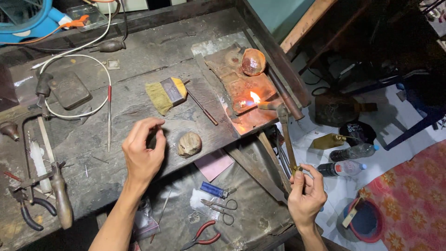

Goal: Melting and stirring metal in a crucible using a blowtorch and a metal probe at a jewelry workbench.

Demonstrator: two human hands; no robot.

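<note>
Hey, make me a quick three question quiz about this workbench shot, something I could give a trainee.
1. True or false: the flame burns at the tip of the torch.
2. What lies nearest the left hand? A: round pale lump; B: scissors; C: plastic bottle.
3. Fill in: the right hand pinches the torch's ___ end.

Key: 1 true. 2 A. 3 rear, brass-coloured valve end, away from the flame.
</note>
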